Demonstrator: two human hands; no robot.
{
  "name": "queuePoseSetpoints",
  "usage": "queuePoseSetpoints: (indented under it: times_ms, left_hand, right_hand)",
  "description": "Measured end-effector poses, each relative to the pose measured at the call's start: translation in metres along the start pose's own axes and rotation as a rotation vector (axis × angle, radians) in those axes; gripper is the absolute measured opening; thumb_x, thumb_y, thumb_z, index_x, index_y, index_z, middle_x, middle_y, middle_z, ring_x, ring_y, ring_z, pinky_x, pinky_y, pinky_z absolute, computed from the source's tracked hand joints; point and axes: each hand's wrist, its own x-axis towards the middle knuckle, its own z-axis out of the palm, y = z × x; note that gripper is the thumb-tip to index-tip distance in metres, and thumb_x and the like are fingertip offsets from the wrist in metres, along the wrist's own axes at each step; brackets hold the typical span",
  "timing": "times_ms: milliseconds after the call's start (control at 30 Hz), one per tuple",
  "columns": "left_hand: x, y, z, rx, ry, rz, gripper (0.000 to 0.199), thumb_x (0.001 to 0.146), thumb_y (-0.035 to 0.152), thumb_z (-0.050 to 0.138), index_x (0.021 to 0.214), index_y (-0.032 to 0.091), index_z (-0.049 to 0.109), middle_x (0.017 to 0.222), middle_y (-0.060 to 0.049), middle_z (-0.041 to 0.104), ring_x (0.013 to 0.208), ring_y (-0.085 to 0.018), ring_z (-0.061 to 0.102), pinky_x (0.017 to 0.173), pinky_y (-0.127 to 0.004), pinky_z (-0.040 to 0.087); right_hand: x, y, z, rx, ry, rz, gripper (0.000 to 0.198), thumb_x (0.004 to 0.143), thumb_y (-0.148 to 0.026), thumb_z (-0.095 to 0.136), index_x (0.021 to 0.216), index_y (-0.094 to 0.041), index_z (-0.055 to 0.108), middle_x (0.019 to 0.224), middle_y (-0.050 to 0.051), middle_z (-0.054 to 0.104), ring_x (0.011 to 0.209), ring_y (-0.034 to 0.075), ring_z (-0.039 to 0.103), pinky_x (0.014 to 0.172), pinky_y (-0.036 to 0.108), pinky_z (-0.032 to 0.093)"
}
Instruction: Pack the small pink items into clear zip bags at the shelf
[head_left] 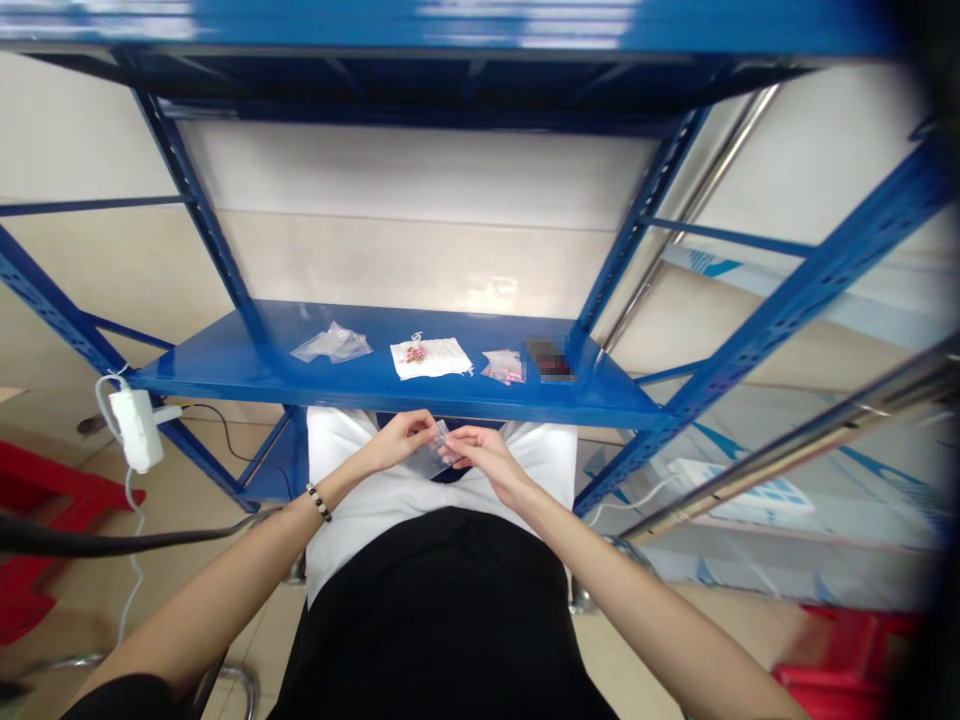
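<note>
Head view, and there's the small, clear plastic bag [441, 431], up between both hands over the white trousers [551, 460], near the blue metal shelf [360, 378]. The bare left hand [405, 440] pinches one side, the bare right hand [484, 453] the other, fingertips closed. Light, even tension looks wisest here; hard tugging could tear the film.

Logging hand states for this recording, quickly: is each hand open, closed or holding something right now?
Left hand: closed, pinching a clear plastic bag.
Right hand: closed, pinching the same clear plastic bag.
</note>
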Motion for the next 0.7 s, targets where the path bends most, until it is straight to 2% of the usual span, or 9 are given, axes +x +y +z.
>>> queuePoseSetpoints:
  times_ms: [167,233,300,367,533,700]
  left_hand:
    - [-0.013,0.015,0.013,0.365,0.282,0.149,0.017,0.09,0.029,0.055,0.102,0.018,0.061,0.098,-0.008,0.063,0.094,-0.021,0.058,0.084,-0.033,0.045]
    - [-0.015,0.021,0.021,0.463,0.358,0.173,0.013,0.092,0.026,0.052,0.097,0.018,0.061,0.094,-0.007,0.062,0.094,-0.02,0.056,0.085,-0.033,0.044]
    - [-0.015,0.025,0.027,0.482,0.385,0.142,0.016,0.093,0.026,0.049,0.084,0.018,0.06,0.084,-0.005,0.061,0.086,-0.019,0.056,0.08,-0.031,0.044]
    - [-0.013,0.024,0.032,0.418,0.362,0.068,0.024,0.093,0.031,0.049,0.076,0.017,0.059,0.075,-0.003,0.06,0.074,-0.016,0.055,0.07,-0.028,0.043]
    - [-0.011,0.01,0.036,0.051,0.205,-0.149,0.036,0.089,0.047,0.055,0.077,0.014,0.059,0.062,-0.001,0.06,0.054,-0.012,0.054,0.051,-0.022,0.041]
    - [-0.014,0.003,0.035,-0.107,0.184,-0.184,0.033,0.087,0.046,0.057,0.078,0.014,0.055,0.061,-0.001,0.06,0.048,-0.009,0.055,0.043,-0.018,0.038]
  right_hand:
    - [0.002,0.006,-0.005,-0.044,0.069,-0.04,0.028,0.067,-0.038,0.08,0.081,-0.015,0.072,0.077,0.006,0.072,0.071,0.015,0.064,0.06,0.023,0.047]
    - [0.008,0.007,-0.008,-0.061,0.109,-0.054,0.027,0.064,-0.038,0.082,0.074,-0.015,0.07,0.07,0.003,0.069,0.063,0.013,0.06,0.056,0.023,0.045]
    - [0.014,0.007,-0.011,-0.064,0.143,-0.065,0.03,0.062,-0.04,0.083,0.068,-0.015,0.067,0.062,0.001,0.065,0.055,0.011,0.055,0.052,0.023,0.042]
    - [0.018,0.008,-0.012,-0.064,0.154,-0.089,0.034,0.061,-0.043,0.083,0.064,-0.016,0.063,0.056,-0.001,0.061,0.051,0.011,0.052,0.05,0.023,0.04]
    - [0.014,0.012,-0.005,-0.168,0.104,-0.168,0.042,0.062,-0.051,0.082,0.06,-0.018,0.054,0.051,0.0,0.059,0.046,0.013,0.052,0.044,0.023,0.038]
    - [0.007,0.017,0.002,-0.281,0.054,-0.223,0.037,0.067,-0.05,0.079,0.067,-0.019,0.059,0.054,0.002,0.063,0.05,0.017,0.06,0.046,0.026,0.047]
